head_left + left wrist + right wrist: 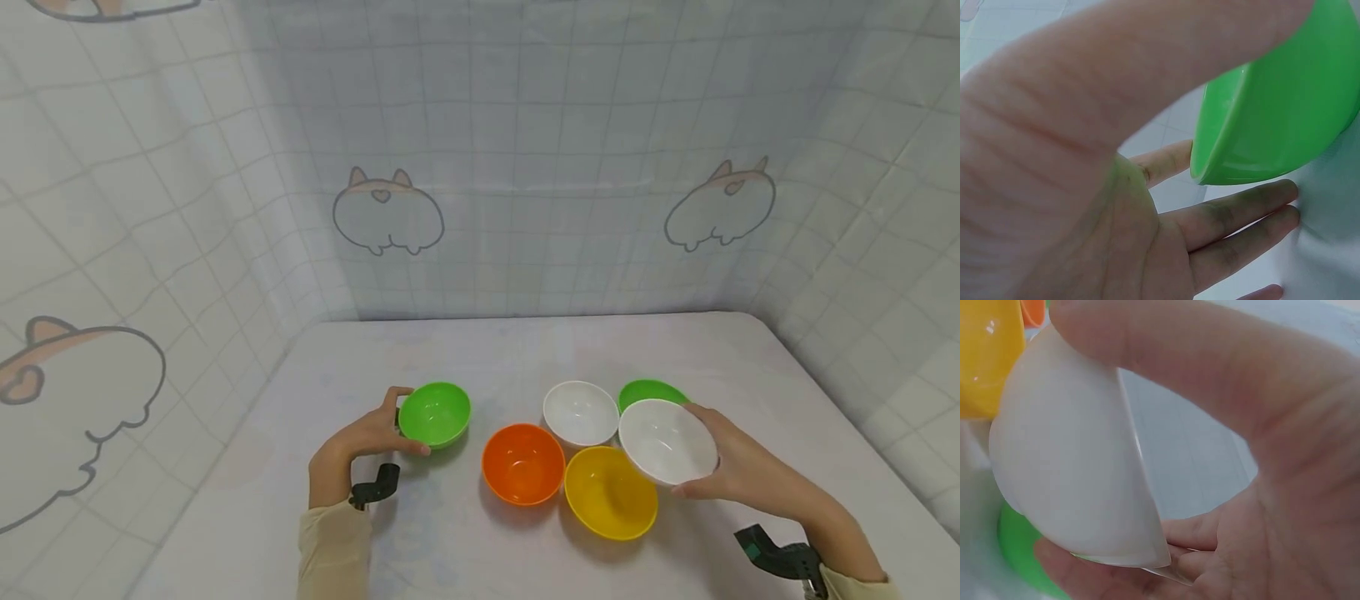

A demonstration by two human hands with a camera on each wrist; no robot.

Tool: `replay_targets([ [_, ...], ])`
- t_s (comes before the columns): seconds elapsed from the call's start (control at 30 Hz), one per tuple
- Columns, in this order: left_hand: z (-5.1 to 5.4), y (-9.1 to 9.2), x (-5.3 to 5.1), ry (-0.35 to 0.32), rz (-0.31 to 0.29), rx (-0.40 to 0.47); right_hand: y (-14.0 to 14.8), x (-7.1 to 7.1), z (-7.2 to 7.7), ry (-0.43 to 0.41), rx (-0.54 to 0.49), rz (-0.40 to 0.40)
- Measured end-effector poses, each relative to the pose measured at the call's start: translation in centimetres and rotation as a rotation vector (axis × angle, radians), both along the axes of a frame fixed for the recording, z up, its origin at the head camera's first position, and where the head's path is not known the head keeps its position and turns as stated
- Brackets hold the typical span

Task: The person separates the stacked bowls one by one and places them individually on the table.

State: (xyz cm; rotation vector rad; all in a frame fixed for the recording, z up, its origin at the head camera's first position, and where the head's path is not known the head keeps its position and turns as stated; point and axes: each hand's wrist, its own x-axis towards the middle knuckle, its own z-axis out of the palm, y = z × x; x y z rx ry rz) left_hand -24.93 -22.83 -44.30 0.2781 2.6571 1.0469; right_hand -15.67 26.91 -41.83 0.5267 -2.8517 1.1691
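Note:
At the left, my left hand point(372, 431) holds a green bowl point(435, 414) by its side, thumb at the near edge and index finger at the far edge. In the left wrist view the other fingers stretch out beneath the green bowl point(1279, 119). My right hand point(738, 467) grips a white bowl point(667, 440) between thumb and fingers. That bowl is tilted and partly covers a second green bowl point(648, 390) behind it. The right wrist view has the white bowl point(1072, 444) from outside, with yellow and green bowls beyond.
Between the hands stand an orange bowl point(522, 464), a yellow bowl point(611, 493) and another white bowl point(581, 413), close together on the white-covered table point(450, 550). Grid-patterned cloth walls point(525, 150) with cartoon animal prints enclose the back and sides.

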Motion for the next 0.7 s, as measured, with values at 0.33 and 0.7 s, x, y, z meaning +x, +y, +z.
replay_targets([
  [0.33, 0.0, 0.2, 0.0, -0.008, 0.004, 0.005, 1.4, 2.1, -1.6, -0.002, 0.03, -0.092],
  [0.7, 0.1, 0.2, 0.1, -0.013, 0.006, 0.012, 2.8, 2.8, -3.5, -0.048, 0.022, -0.113],
])
